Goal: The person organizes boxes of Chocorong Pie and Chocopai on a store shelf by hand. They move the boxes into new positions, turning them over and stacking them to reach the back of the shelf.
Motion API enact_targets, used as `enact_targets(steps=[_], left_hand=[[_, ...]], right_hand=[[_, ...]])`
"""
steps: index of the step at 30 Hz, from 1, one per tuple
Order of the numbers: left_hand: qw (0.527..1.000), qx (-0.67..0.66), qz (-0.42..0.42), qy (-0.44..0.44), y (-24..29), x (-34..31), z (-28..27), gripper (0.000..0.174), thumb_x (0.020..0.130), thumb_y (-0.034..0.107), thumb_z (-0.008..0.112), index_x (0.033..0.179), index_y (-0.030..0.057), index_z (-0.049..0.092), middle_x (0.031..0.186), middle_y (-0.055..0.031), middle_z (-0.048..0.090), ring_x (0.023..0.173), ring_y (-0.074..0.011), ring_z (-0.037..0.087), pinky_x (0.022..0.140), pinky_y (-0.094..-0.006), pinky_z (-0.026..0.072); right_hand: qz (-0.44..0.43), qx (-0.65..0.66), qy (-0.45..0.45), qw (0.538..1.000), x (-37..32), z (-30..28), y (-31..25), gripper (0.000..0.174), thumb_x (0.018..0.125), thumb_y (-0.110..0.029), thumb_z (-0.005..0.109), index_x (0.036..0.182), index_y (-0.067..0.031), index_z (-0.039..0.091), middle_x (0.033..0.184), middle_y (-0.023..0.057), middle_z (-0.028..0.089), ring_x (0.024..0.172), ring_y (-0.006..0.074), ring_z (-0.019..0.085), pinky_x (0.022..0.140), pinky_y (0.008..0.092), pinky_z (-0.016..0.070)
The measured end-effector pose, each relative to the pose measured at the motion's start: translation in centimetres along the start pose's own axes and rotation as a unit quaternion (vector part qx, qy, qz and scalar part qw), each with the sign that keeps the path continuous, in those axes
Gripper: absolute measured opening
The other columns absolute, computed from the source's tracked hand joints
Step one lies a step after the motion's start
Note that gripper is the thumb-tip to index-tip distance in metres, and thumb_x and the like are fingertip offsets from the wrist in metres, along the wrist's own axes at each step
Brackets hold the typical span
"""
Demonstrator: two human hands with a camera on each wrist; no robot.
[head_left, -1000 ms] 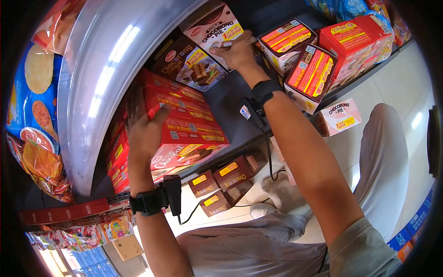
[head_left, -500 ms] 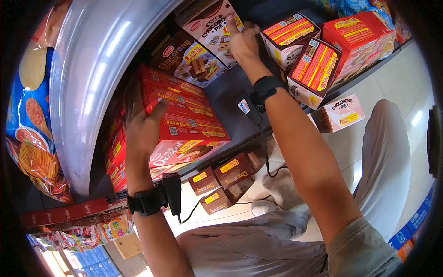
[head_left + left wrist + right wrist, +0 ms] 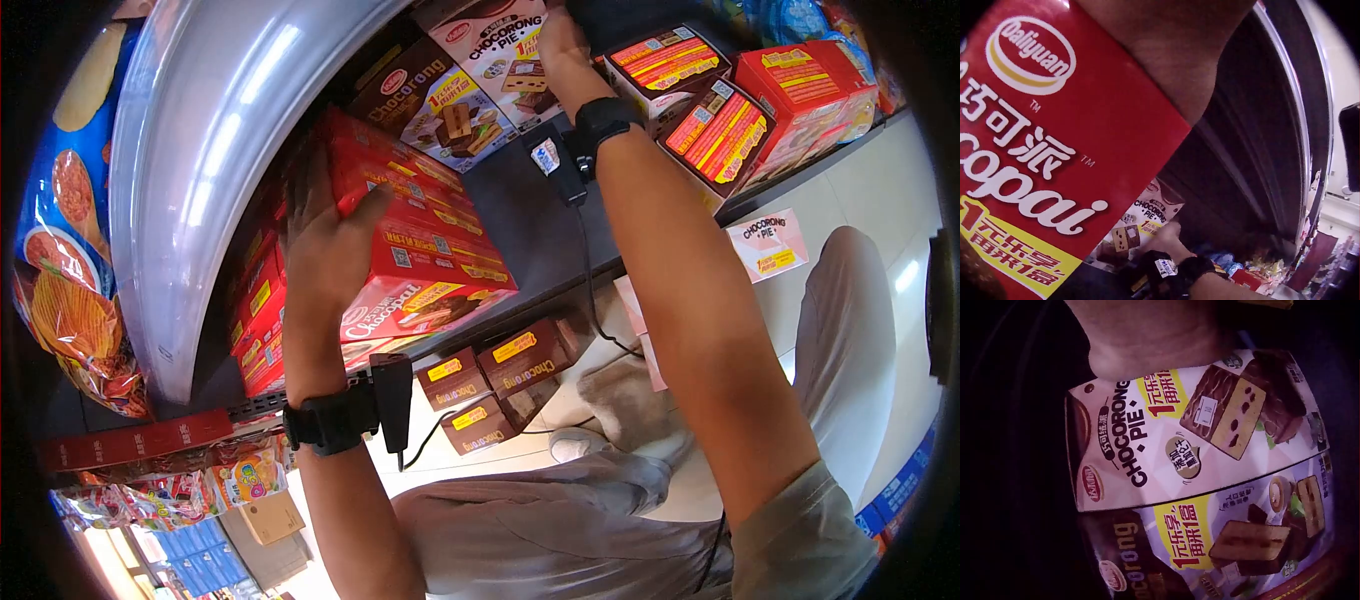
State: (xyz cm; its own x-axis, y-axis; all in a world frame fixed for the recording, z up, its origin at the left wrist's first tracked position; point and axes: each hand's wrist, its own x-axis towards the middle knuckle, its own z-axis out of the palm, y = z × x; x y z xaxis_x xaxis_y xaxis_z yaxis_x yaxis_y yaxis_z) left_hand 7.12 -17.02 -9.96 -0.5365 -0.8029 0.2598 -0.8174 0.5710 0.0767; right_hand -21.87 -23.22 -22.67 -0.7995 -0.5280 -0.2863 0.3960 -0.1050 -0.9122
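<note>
Right hand (image 3: 564, 50), grip unclear, shifting to edge of pink-white cardboard box (image 3: 507, 72), baring front; straight-fingered left hand (image 3: 328, 240) touching red cardboard boxes (image 3: 432, 238) left of it.

Blue snack bag (image 3: 75, 185) stands toward the left end of the shelf (image 3: 545, 225) — a curved clear panel (image 3: 215, 150) beside it. Blue packets (image 3: 790, 18) noted toward the right end. Below the front edge, at left: colourful sachets (image 3: 175, 497) — and a cardboard box (image 3: 272, 517).
</note>
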Motion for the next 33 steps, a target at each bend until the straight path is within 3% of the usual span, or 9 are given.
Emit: enact_targets(steps=[3, 6, 9, 12, 21, 23, 26, 32, 33], left_hand=[[1.0, 0.002, -0.007, 0.0, 0.3, 0.1, -0.1, 0.08, 0.08, 0.043, 0.062, 0.142, 0.0023, 0.034, 0.146, -0.0202, 0.034, 0.137, -0.0354, 0.028, 0.112, -0.0421, 0.0233], [1.0, 0.012, 0.005, 0.003, 0.7, 0.1, -0.2, 0.074, 0.083, 0.033, 0.063, 0.142, -0.0008, 0.033, 0.147, -0.0243, 0.032, 0.135, -0.0361, 0.032, 0.113, -0.0359, 0.0239], [0.999, 0.039, 0.016, 0.003, 0.3, 0.2, 0.0, 0.075, 0.082, 0.032, 0.064, 0.142, -0.0012, 0.033, 0.146, -0.0247, 0.032, 0.135, -0.0362, 0.032, 0.113, -0.0363, 0.0243], [0.999, 0.031, 0.004, 0.009, -0.1, 0.2, 0.3, 0.083, 0.078, 0.044, 0.063, 0.143, 0.0017, 0.032, 0.147, -0.02, 0.034, 0.137, -0.0348, 0.029, 0.111, -0.0424, 0.0235], [0.994, -0.069, -0.064, -0.049, 1.6, 0.0, -0.9, 0.079, 0.078, 0.04, 0.065, 0.142, 0.0035, 0.034, 0.144, -0.0217, 0.037, 0.132, -0.0392, 0.035, 0.109, -0.0422, 0.0273], [0.997, -0.06, -0.035, -0.039, 1.1, 0.0, -0.6, 0.066, 0.081, 0.031, 0.063, 0.136, 0.0017, 0.041, 0.134, -0.0212, 0.047, 0.121, -0.0351, 0.047, 0.103, -0.0385, 0.034], [0.991, -0.102, -0.065, -0.057, 0.5, 0.1, -0.4, 0.057, 0.083, 0.026, 0.062, 0.132, 0.0008, 0.046, 0.13, -0.0207, 0.052, 0.115, -0.0329, 0.053, 0.1, -0.036, 0.0377], [0.998, -0.011, 0.046, 0.042, -0.1, -0.1, 0.1, 0.052, 0.085, 0.025, 0.062, 0.128, 0.0005, 0.049, 0.124, -0.0201, 0.056, 0.108, -0.0302, 0.058, 0.093, -0.035, 0.044], [0.998, -0.017, 0.037, 0.039, -0.1, -0.1, 0.1, 0.051, 0.085, 0.025, 0.062, 0.127, 0.0003, 0.049, 0.123, -0.02, 0.057, 0.107, -0.0302, 0.058, 0.093, -0.0351, 0.044]], right_hand=[[-0.006, 0.0, -0.004, 1.0, 0.2, 0.1, 0.1, 0.06, 0.088, -0.046, 0.043, 0.11, 0.0074, 0.059, 0.114, 0.032, 0.056, 0.107, 0.0462, 0.054, 0.094, 0.0467, 0.0425], [-0.012, -0.001, -0.005, 1.0, 0.4, 0.1, 0.1, 0.059, 0.088, -0.046, 0.043, 0.11, 0.0074, 0.059, 0.114, 0.0319, 0.056, 0.107, 0.0463, 0.054, 0.094, 0.0467, 0.0426], [-0.016, -0.003, -0.005, 1.0, 0.5, 0.1, 0.2, 0.059, 0.088, -0.045, 0.043, 0.109, 0.0073, 0.059, 0.113, 0.0319, 0.057, 0.107, 0.0463, 0.054, 0.094, 0.0467, 0.0426], [-0.018, -0.005, -0.006, 1.0, 0.6, 0.1, 0.2, 0.059, 0.088, -0.045, 0.042, 0.109, 0.0073, 0.059, 0.113, 0.0319, 0.057, 0.107, 0.0463, 0.054, 0.094, 0.0467, 0.0426], [-0.037, -0.031, 0.002, 0.999, 0.7, 0.4, 0.6, 0.058, 0.088, -0.045, 0.041, 0.107, 0.0073, 0.06, 0.112, 0.0318, 0.057, 0.107, 0.0464, 0.054, 0.094, 0.0467, 0.0428], [-0.044, -0.041, 0.007, 0.998, 0.8, 0.5, 0.7, 0.058, 0.088, -0.044, 0.041, 0.107, 0.0073, 0.06, 0.112, 0.0317, 0.057, 0.107, 0.0464, 0.054, 0.094, 0.0467, 0.0428], [-0.059, -0.066, 0.02, 0.996, 1.1, 0.8, 0.9, 0.058, 0.088, -0.044, 0.041, 0.107, 0.0073, 0.06, 0.111, 0.0317, 0.058, 0.107, 0.0464, 0.055, 0.094, 0.0467, 0.0428], [-0.119, -0.174, 0.136, 0.968, 3.2, 2.9, 2.8, 0.058, 0.088, -0.044, 0.04, 0.106, 0.0073, 0.061, 0.11, 0.0316, 0.058, 0.106, 0.0465, 0.055, 0.094, 0.0468, 0.0429], [-0.089, -0.146, 0.125, 0.977, 0.1, 1.6, 0.7, 0.076, 0.094, -0.059, 0.027, 0.098, 0.0055, 0.066, 0.106, 0.0315, 0.062, 0.105, 0.0469, 0.057, 0.093, 0.0473, 0.0428]])
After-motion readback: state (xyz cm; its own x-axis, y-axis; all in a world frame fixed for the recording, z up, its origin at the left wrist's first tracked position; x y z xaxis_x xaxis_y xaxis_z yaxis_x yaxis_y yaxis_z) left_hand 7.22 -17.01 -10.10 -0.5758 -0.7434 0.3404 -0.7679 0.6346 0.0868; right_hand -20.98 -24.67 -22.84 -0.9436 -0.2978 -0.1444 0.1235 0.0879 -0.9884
